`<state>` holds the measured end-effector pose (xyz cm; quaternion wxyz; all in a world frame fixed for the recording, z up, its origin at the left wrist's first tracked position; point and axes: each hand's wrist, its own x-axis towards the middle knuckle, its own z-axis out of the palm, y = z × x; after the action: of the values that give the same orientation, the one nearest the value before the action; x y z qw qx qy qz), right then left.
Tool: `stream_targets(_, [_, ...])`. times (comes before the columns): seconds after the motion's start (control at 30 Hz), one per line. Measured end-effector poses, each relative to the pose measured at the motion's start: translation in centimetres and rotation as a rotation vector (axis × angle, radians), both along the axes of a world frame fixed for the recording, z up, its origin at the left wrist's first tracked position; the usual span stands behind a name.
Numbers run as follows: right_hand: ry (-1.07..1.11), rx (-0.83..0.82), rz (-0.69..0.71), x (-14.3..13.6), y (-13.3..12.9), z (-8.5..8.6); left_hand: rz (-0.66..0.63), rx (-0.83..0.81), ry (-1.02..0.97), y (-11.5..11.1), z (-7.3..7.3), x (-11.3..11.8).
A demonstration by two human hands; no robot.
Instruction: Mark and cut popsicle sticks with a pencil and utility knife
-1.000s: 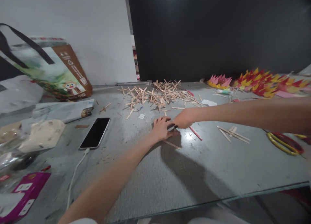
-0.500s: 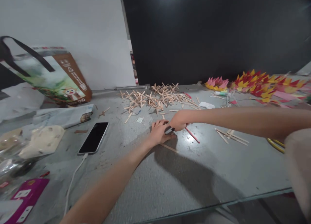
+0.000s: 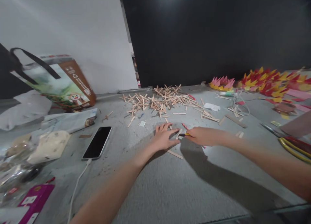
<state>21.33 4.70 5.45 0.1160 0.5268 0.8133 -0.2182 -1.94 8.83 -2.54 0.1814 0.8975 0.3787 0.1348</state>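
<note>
At centre of frame, on the grey tabletop (image 3: 145, 188): short, flat, pale wooden stick (image 3: 179, 133), lying between thumb and forefinger of left hand (image 3: 162, 140). Left grip part open, fingers spread; cannot tell whether pinching the stick or merely bracing beside it. Right hand (image 3: 200, 136) closed around slim yellow-and-black tool (image 3: 187, 134), with dark tip pointing at the stick; contact not confirmed. Step in hand judged as close work with tool on stick. Judged to call for steady support from left hand, with fingertips clear of dark tip.

Compared with earlier frame: right hand drawn back to the right, away from left thumb; tool now plainly visible. Red-handled and yellow-handled scissors (image 3: 293, 149), at right edge, now more fully exposed.

Also noted: under right hand, thin red stick (image 3: 184, 126), both ends protruding; just below left hand, longer pale wooden strip (image 3: 174, 153); at upper centre, heap of crossed wooden sticks (image 3: 159, 102); at left, black-screened phone (image 3: 97, 142) on white cable (image 3: 77, 182).
</note>
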Motion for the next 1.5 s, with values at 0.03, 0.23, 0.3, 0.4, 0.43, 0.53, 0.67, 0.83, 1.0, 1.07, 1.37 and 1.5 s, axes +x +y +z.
stream_targets(0.03, [0.015,0.041,-0.003,0.0,-0.5,-0.6,-0.001,0.008,-0.013,-0.1,0.0,0.0])
stream_targets(0.23, [0.195,0.295,-0.193,-0.2,-2.4,-3.0,0.102,0.038,-0.115,-1.2,0.0,0.6])
stream_targets(0.3, [0.285,0.310,-0.252,-0.1,-2.9,-3.2,0.185,0.021,-0.091,-1.7,0.0,1.0])
stream_targets(0.4, [0.367,0.343,-0.315,0.1,-3.5,-3.6,0.213,0.061,0.026,-2.5,0.2,1.4])
stream_targets(0.43, [0.384,0.360,-0.327,0.1,-3.7,-3.8,0.215,0.084,0.074,-2.7,0.4,1.4])
stream_targets(0.53, [0.416,0.392,-0.330,0.0,-3.9,-4.3,0.228,0.125,0.201,-3.4,0.9,1.4])
stream_targets(0.67, [0.446,0.405,-0.373,-0.1,-3.9,-4.6,0.226,0.116,0.298,-4.1,2.0,1.7])
stream_targets(0.83, [0.509,0.406,-0.391,-0.4,-4.0,-4.6,0.289,0.016,0.315,-4.6,2.6,1.9])
stream_targets(1.0, [0.637,0.380,-0.416,-1.0,-4.3,-4.7,0.282,-0.194,-0.205,-3.3,1.2,1.8])
stream_targets(1.07, [0.674,0.374,-0.401,-1.2,-4.4,-5.0,0.309,-0.334,-0.451,-2.6,0.5,2.1])
stream_targets(1.37, [0.656,0.392,-0.369,-1.5,-4.4,-6.5,0.290,-0.768,-1.025,-2.5,-0.5,2.4])
stream_targets(1.5, [0.675,0.395,-0.357,-1.6,-4.3,-6.7,0.256,-0.806,-1.049,-2.6,-0.3,2.4])
